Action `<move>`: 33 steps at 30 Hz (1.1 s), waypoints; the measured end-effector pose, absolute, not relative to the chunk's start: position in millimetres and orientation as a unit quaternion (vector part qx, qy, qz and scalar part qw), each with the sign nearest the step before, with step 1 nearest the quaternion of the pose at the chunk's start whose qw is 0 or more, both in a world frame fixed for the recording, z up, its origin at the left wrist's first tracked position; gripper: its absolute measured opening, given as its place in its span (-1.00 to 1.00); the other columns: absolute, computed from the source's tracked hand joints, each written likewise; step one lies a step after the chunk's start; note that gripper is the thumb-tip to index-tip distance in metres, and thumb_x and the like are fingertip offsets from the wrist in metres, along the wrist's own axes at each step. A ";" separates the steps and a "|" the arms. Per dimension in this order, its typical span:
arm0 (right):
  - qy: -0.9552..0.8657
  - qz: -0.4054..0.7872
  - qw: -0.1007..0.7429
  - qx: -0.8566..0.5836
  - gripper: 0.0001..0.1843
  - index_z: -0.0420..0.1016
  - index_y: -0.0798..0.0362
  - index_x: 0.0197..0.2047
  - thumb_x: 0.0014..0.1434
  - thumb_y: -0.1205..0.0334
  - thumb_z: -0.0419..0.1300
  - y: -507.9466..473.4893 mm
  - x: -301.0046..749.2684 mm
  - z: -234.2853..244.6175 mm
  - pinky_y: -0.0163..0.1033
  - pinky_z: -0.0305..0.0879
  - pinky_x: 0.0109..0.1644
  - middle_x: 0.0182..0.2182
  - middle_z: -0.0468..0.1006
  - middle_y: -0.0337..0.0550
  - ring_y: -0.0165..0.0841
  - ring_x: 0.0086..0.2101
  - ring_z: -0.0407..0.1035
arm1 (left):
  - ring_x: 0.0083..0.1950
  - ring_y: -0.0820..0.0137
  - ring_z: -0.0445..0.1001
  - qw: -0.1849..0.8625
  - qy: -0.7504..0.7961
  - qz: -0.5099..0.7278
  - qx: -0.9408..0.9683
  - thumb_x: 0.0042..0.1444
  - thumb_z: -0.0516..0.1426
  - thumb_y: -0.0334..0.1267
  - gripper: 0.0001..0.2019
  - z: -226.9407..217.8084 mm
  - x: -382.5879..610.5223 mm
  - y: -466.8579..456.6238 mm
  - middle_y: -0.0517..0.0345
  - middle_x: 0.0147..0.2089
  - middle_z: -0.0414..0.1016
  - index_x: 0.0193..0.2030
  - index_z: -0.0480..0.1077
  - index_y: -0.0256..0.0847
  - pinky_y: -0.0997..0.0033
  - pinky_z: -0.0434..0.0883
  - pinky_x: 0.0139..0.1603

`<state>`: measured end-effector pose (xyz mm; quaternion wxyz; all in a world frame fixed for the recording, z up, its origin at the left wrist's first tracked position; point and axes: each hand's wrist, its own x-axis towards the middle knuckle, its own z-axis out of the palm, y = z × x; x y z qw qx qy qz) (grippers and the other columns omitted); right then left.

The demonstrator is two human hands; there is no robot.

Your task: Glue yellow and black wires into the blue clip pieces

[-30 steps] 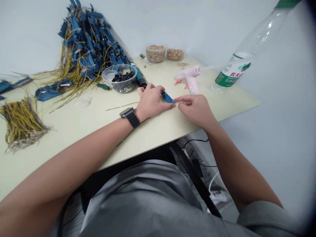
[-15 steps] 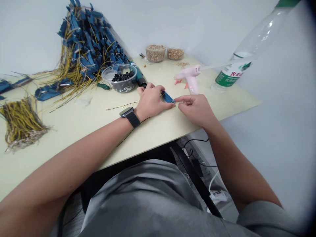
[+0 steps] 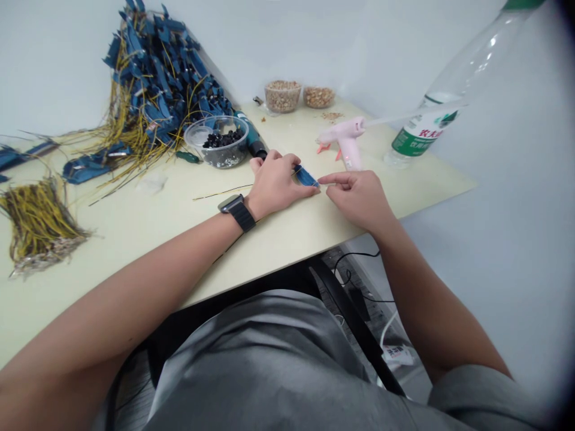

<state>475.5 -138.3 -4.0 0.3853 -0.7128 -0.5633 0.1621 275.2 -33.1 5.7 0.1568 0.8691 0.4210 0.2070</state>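
My left hand, with a dark watch on its wrist, rests on the pale table with its fingers closed over a small blue strip. My right hand lies just to the right, forefinger stretched out to the strip's tip and the other fingers curled. A thin yellow stem trails leftward from under my left hand.
A heap of blue strips on yellow stems fills the back left. A yellow stem bundle lies at the left. A clear bowl of dark beads, two jars of grain, a pink glue gun and a plastic bottle stand behind my hands.
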 end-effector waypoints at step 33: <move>-0.540 0.125 0.497 -0.668 -0.64 0.75 -0.07 -0.04 0.18 0.49 0.31 -133.5 476.5 -11.1 -0.12 0.15 -0.29 -0.63 0.21 -0.56 -0.38 -0.57 0.07 | 0.85 -0.46 0.28 0.142 0.433 0.269 0.849 0.53 0.49 0.33 -0.24 15.6 284.5 -39.4 -0.34 0.59 0.72 0.60 0.58 -0.14 -0.44 0.20 0.79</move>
